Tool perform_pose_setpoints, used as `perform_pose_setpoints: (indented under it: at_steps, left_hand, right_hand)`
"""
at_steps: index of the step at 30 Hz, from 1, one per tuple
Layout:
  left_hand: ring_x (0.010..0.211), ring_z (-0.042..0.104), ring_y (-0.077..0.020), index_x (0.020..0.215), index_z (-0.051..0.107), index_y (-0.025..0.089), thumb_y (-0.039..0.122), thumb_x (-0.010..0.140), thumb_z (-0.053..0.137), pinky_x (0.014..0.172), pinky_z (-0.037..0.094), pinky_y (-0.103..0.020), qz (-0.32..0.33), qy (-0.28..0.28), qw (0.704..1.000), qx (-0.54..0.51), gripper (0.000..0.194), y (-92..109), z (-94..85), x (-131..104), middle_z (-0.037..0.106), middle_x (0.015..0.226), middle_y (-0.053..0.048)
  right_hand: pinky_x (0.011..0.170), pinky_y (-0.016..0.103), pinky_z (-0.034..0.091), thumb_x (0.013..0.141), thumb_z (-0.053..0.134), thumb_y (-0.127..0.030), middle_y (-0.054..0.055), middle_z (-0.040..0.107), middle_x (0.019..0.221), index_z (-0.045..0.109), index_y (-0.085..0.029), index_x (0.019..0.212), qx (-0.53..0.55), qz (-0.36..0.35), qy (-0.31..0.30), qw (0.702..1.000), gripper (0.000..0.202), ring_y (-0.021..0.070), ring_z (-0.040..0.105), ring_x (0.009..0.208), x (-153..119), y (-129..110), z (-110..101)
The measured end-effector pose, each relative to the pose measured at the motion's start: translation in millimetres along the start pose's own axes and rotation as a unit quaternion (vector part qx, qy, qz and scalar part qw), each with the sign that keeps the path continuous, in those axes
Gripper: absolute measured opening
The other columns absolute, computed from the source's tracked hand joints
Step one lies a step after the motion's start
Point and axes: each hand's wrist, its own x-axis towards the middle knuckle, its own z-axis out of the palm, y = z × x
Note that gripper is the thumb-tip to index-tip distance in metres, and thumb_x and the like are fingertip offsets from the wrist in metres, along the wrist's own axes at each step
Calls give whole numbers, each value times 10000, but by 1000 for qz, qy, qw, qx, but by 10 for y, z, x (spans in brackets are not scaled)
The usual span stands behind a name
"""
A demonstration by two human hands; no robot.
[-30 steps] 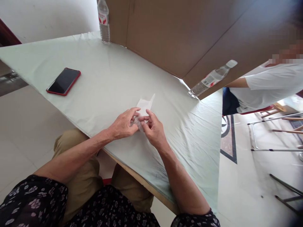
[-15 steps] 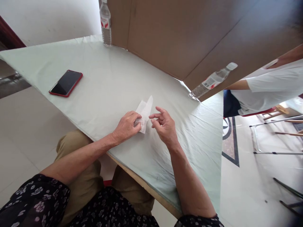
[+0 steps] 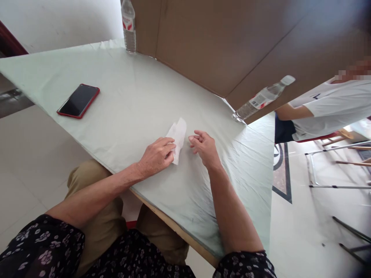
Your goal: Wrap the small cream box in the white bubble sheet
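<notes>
A folded white tissue [image 3: 179, 133] lies on the pale green tablecloth [image 3: 139, 100] in the middle of the view. My left hand [image 3: 158, 155] rests on the tissue's left side, its fingers curled over the edge; whether it grips the tissue is hard to tell. Just right of the tissue, apart from it, my right hand [image 3: 203, 147] hovers with its fingers bent and thumb near the fingertips. Nothing plainly shows between those fingers.
A phone [image 3: 79, 101] in a red case lies at the left. Two clear bottles [image 3: 129, 33] [image 3: 262, 99] stand against a brown cardboard panel [image 3: 197, 42]. Beyond the table's right side sits a person in a white shirt [image 3: 342, 104].
My right hand has drawn slightly right, away from the tissue, and its fingers have come closer together. The upright tissue flap now lies flatter. My left fingers have shifted a little over the tissue.
</notes>
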Motion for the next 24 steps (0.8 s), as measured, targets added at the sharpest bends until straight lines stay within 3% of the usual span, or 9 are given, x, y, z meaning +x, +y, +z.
perform_pose_setpoints:
  at_steps: [3, 6, 9, 13, 17, 21, 24]
  left_hand:
    - [1075, 690, -252, 997, 729, 175, 91, 874, 524, 904, 575, -388, 4, 6, 1000, 8, 253, 8, -1, -4, 706, 1265, -129]
    - [1017, 694, -247, 965, 727, 172, 88, 878, 514, 874, 573, -388, 17, 8, 1000, 15, 245, 16, -10, 6, 710, 1270, -128]
    - [911, 685, -236, 982, 721, 151, 81, 880, 499, 846, 569, -392, 33, 7, 999, 11, 254, 14, -23, 19, 747, 1160, -129]
    - [918, 668, -232, 1050, 700, 152, 81, 872, 502, 867, 557, -388, 24, -14, 1000, -5, 275, 10, -46, 30, 756, 1103, -109]
    - [925, 663, -229, 1046, 693, 168, 86, 869, 511, 879, 552, -386, 13, -28, 999, -24, 266, 7, -64, 37, 752, 1076, -90]
    - [972, 659, -217, 1048, 703, 191, 103, 866, 529, 881, 551, -361, -16, -28, 999, -41, 267, 7, -56, 28, 718, 1078, -82]
    - [896, 634, -190, 1033, 725, 205, 145, 850, 569, 808, 545, -325, -54, -7, 998, -14, 248, 23, -49, 15, 660, 1074, -75]
  right_hand:
    - [408, 255, 432, 694, 804, -445, 128, 729, 966, 608, -126, 1238, 31, 76, -31, 996, 660, 193, 658, 666, 131, -10, 60]
    - [390, 253, 371, 620, 856, -491, 48, 676, 762, 617, -129, 1157, 55, 67, -55, 995, 691, 159, 566, 551, 231, -16, 228]
    - [439, 233, 335, 602, 829, -489, -40, 565, 634, 625, -171, 932, 80, 27, -70, 994, 502, 102, 450, 514, 287, 17, 384]
    - [510, 226, 328, 666, 739, -430, -57, 482, 626, 552, -205, 700, 104, -37, -58, 992, 294, 93, 405, 591, 262, 63, 469]
    - [586, 249, 370, 729, 725, -449, -50, 480, 646, 593, -208, 705, 147, -70, -87, 983, 276, 107, 424, 628, 171, 32, 472]
    - [681, 287, 457, 732, 752, -496, -29, 570, 714, 645, -217, 757, 173, -65, -113, 976, 300, 138, 519, 697, 93, -44, 451]
    - [725, 324, 508, 730, 753, -567, -7, 636, 763, 673, -222, 800, 166, -60, -118, 977, 361, 167, 579, 739, 32, -105, 415]
